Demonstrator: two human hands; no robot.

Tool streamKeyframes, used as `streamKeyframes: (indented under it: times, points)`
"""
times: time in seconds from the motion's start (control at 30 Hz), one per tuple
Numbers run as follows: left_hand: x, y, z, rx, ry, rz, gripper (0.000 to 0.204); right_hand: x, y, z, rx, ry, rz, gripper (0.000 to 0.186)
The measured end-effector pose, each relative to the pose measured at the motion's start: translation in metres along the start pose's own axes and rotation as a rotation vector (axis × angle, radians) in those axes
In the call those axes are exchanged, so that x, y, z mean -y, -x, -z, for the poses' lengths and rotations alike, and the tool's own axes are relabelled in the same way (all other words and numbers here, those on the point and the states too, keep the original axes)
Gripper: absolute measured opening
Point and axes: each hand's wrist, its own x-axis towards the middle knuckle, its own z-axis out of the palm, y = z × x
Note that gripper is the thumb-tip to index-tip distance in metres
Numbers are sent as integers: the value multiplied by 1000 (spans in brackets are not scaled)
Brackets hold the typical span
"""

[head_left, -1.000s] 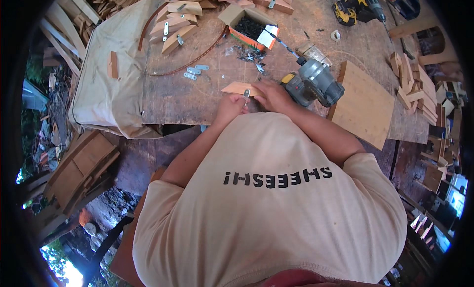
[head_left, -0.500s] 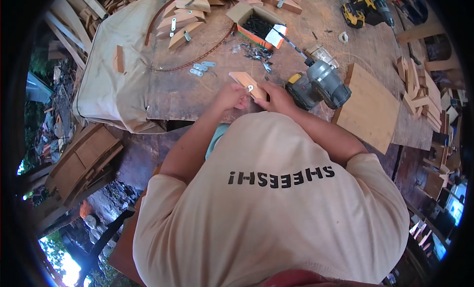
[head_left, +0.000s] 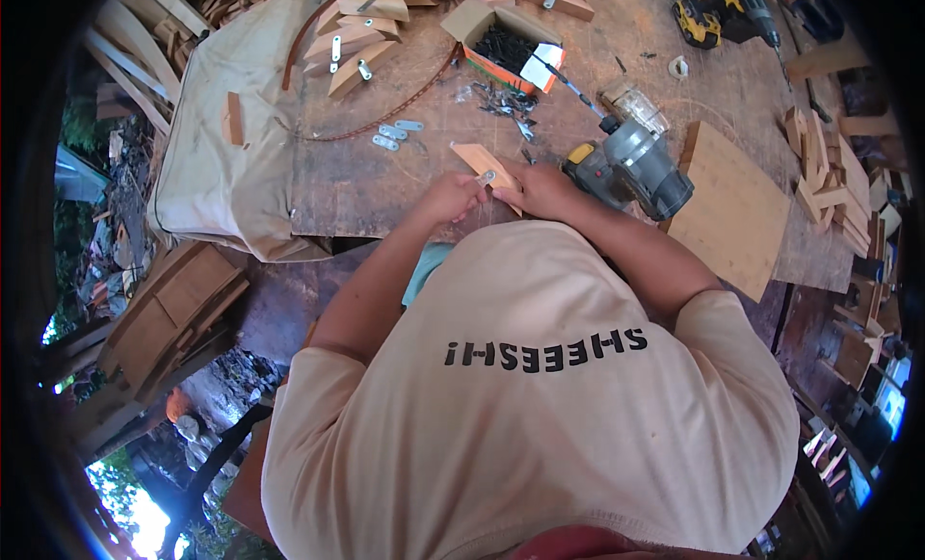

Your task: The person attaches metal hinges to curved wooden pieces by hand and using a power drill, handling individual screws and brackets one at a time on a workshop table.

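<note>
My right hand (head_left: 540,189) grips a small angled wooden block (head_left: 472,157) near the bench's front edge. My left hand (head_left: 455,196) has its fingers curled at a small silver metal plate (head_left: 489,178) lying against the block's face. A grey cordless router (head_left: 648,172) with a yellow-marked battery rests just right of my right hand. Loose silver plates (head_left: 392,132) and a curved perforated strip (head_left: 390,119) lie beyond my left hand. An open cardboard box of black pieces (head_left: 498,50) and scattered small dark bits (head_left: 506,103) sit beyond the block.
Wooden blocks with plates (head_left: 361,64) are piled at the back. A drill (head_left: 726,16) lies back right, a square board (head_left: 723,223) right, more offcuts (head_left: 822,175) farther right. A cloth (head_left: 222,146) with one block on it covers the bench (head_left: 337,204) left, beside stacked timber (head_left: 145,30).
The wooden block has turned from lying crosswise to a diagonal, its far end up and left, with the plate still at my fingers. Both hands stay on it.
</note>
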Motion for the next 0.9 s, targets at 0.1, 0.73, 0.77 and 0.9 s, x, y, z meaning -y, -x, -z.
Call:
streamKeyframes:
  times: [0.1,0.73,0.77,0.9]
  points:
    - [-1,0,-5,-39,5,-32,30,-5,0,-4,2,-5,14,59]
    - [-14,6,-6,-47,31,49,32,-1,-3,-5,19,11,-93,64]
    - [-15,5,-5,-27,37,53,33,-1,-2,-4,12,15,-88,64]
    - [-19,4,4,80,-13,24,36,-1,1,-5,-8,-58,-65,60]
